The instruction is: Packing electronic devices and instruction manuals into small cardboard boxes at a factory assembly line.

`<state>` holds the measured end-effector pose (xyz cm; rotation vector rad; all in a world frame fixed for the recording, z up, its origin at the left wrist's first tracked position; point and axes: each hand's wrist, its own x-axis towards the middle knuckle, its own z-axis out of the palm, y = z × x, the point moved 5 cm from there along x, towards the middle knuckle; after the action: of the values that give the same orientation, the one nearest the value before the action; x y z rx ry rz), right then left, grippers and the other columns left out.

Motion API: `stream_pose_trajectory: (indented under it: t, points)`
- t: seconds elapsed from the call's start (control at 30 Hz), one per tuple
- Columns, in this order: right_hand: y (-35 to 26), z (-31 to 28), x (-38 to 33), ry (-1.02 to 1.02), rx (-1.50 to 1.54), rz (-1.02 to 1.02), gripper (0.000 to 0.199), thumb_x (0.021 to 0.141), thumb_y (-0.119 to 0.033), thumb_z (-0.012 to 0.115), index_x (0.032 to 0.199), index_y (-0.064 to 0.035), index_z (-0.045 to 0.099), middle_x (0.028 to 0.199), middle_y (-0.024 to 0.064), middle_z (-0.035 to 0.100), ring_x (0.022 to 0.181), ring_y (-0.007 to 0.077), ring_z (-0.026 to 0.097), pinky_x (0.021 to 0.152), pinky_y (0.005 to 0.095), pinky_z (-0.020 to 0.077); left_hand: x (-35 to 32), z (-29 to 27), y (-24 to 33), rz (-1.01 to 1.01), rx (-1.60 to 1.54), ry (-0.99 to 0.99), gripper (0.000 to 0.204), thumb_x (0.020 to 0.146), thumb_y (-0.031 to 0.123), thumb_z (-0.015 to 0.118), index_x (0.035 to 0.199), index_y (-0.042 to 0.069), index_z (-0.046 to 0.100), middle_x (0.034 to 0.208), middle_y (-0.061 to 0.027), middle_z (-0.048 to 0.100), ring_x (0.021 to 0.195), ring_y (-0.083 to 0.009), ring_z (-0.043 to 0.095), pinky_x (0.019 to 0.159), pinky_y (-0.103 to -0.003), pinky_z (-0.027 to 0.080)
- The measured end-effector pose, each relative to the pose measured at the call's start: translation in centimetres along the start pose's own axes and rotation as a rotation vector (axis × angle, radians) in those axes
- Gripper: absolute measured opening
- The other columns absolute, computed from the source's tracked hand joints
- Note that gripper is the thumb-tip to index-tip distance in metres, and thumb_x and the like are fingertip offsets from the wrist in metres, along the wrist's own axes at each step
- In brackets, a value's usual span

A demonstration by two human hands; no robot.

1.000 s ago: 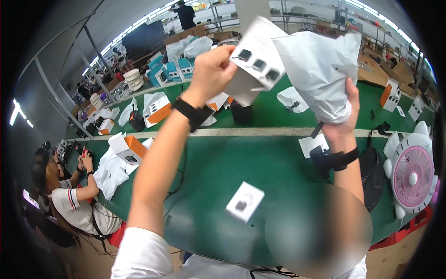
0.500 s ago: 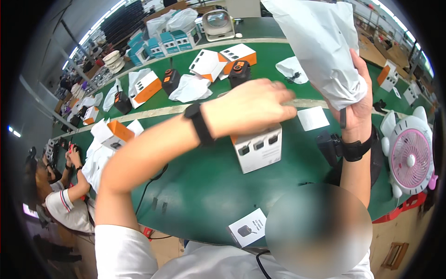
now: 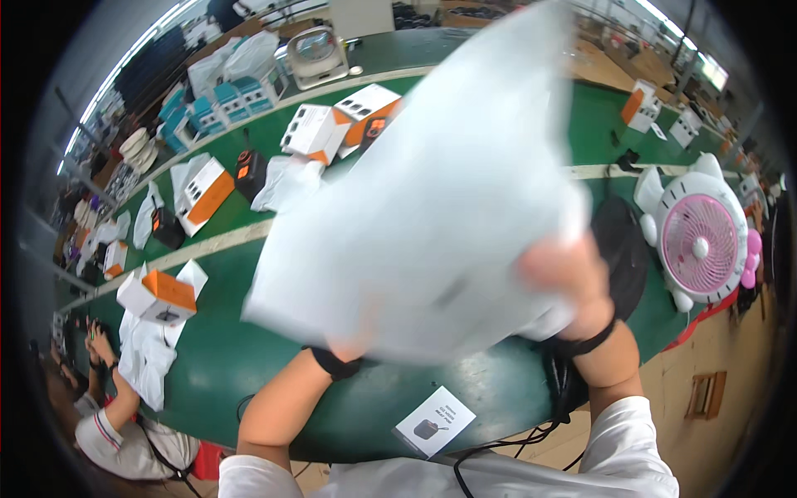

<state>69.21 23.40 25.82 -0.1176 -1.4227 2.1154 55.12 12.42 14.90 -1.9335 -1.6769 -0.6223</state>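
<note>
View from above a long green worktop (image 3: 207, 365), w/ a big white plastic bag (image 3: 432, 207) held up close to the camera, blurred, filling the centre of the frame and hiding much of the worktop behind it. Right hand (image 3: 573, 278) grips the bag's lower right edge, fingers curled over the plastic; a black band sits on that wrist. Left hand is hidden behind/under the bag's lower edge, so can't tell if it is gripping or loose; only the left forearm w/ a black wrist strap (image 3: 332, 363) shows, rising from bottom centre. Near the front edge, between the two forearms, lies a small white leaflet (image 3: 433, 421) w/ a dark product pic, flat on the worktop; black cables trail just right of it. Right side: a pink-and-white desk fan (image 3: 697, 236) stands at the worktop's end. Left side: an orange-and-white box (image 3: 158, 296) sits beside loose white bags (image 3: 148, 357). Further back, more orange-and-white boxes (image 3: 328, 129), small black devices and crumpled white bags are spread across the green surface, w/ teal boxes (image 3: 212, 104) stacked far back left. Bottom left, another person's hands (image 3: 93, 339) rest at the worktop edge.
</note>
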Motion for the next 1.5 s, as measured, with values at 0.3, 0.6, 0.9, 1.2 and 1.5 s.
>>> stream_pose_trajectory:
  t: [0.3, 0.6, 0.9, 1.2, 1.5]
  points:
    - [1.7, -1.2, 1.9, -0.084, -0.864, -0.386, 0.047, 0.070, -0.013, 0.073, 0.111, -0.0010, 0.053, 0.103, 0.0142, 0.060, 0.093, 0.0248, 0.060, 0.083, 0.0330, 0.0463, 4.1, -1.3, -3.5, -0.295, -0.884, 0.139, 0.063, 0.081, 0.000, 0.055, 0.137, -0.002, 0.027, 0.118, -0.0191, 0.053, 0.109, -0.0278, 0.053, 0.093, -0.034, 0.041]
    - [3.9, 4.1, 1.9, -0.238, -2.163, -0.469, 0.059, 0.069, -0.038, 0.070, 0.111, 0.0015, 0.058, 0.099, 0.0169, 0.054, 0.096, 0.0306, 0.051, 0.085, 0.0461, 0.0394, 4.3, -0.1, -4.3, -0.352, -1.234, 0.212, 0.042, 0.090, 0.002, 0.036, 0.132, -0.003, 0.036, 0.115, -0.0195, 0.055, 0.102, -0.0209, 0.056, 0.090, -0.031, 0.042]
    - [7.7, 2.2, -2.3, -0.275, -2.299, -0.669, 0.037, 0.069, -0.019, 0.062, 0.101, -0.0028, 0.051, 0.099, 0.0148, 0.054, 0.081, 0.0250, 0.055, 0.073, 0.0349, 0.0433, 3.8, -0.1, -2.8, -0.323, -1.065, 0.069, 0.047, 0.091, 0.013, 0.047, 0.134, 0.000, 0.032, 0.119, -0.0228, 0.054, 0.104, -0.0242, 0.058, 0.086, -0.031, 0.045]
    - [-2.5, -26.3, 8.2, 0.574, -2.645, 0.051, 0.022, 0.080, -0.017, 0.056, 0.099, -0.0102, 0.050, 0.086, 0.0131, 0.063, 0.081, 0.0318, 0.063, 0.074, 0.0457, 0.0432, 5.0, -2.1, -7.9, -0.396, -0.701, 0.118, 0.026, 0.080, 0.014, 0.062, 0.101, -0.001, 0.059, 0.092, -0.0146, 0.066, 0.086, -0.0244, 0.064, 0.075, -0.032, 0.049]
    - [7.5, -7.4, 19.2, -0.449, -1.849, -0.690, 0.044, 0.074, -0.004, 0.057, 0.116, -0.0133, 0.053, 0.119, 0.0101, 0.051, 0.113, 0.0298, 0.048, 0.089, 0.0425, 0.0451, 11.2, 5.5, -19.5, -0.598, -0.262, 0.021, 0.022, 0.079, 0.010, 0.055, 0.095, -0.002, 0.064, 0.085, -0.0196, 0.066, 0.080, -0.0300, 0.065, 0.075, -0.037, 0.050]
